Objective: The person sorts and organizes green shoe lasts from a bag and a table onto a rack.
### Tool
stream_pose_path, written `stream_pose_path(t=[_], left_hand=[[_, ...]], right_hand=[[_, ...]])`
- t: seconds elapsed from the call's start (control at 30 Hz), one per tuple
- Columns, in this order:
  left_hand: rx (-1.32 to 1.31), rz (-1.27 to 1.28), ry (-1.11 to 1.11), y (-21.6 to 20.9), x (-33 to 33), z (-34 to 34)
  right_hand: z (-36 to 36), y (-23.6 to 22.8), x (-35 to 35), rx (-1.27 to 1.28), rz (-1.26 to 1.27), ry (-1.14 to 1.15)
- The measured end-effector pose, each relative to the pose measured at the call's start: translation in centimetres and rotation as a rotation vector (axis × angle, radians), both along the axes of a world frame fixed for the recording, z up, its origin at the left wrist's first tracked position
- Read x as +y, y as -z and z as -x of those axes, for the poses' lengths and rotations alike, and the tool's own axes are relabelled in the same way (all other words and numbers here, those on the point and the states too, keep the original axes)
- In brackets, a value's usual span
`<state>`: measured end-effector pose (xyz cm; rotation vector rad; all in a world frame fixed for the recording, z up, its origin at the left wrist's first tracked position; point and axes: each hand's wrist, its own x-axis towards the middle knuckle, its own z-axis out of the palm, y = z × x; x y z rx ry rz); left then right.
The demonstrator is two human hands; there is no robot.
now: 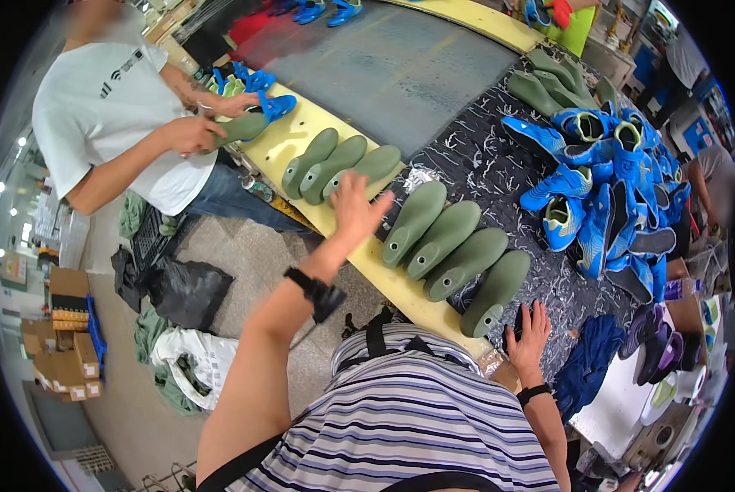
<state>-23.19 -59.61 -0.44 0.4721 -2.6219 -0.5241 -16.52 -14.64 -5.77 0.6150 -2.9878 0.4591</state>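
Note:
My left hand (359, 215) reaches over the yellow board with its fingers spread, slightly blurred. It is at the heel end of a green shoe last (377, 164), one of three side by side; I cannot tell whether it touches it. To its right, several more green lasts (466, 262) lie in a slanted row, heel ends toward me. My right hand (531, 334) lies beside the nearest last (498, 291), fingers stretched out on the dark patterned cloth (482, 148). A small black object (515, 323) shows between its thumb and fingers.
A heap of blue sports shoes (617, 197) covers the cloth at right, with more lasts (552, 82) behind it. At left, a co-worker in a white shirt (121, 123) holds a last and a blue shoe. Dark blue cloth (589, 361) lies beyond my right hand.

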Motion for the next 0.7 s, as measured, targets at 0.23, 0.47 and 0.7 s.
stream_pose_path(t=[0.23,0.47,0.7], left_hand=[[-0.312,-0.078,0.232,0.2,11.9,-4.4],[-0.387,0.083,0.166,0.6,13.2,-3.8],[-0.301,0.096,0.163,1.8,9.6,-3.0]], right_hand=[[-0.4,0.2,0.5,0.001,0.012,0.004],[-0.5,-0.2,0.9,0.043,0.054,-0.011],[-0.4,0.1,1.0,0.038,0.057,0.012]])
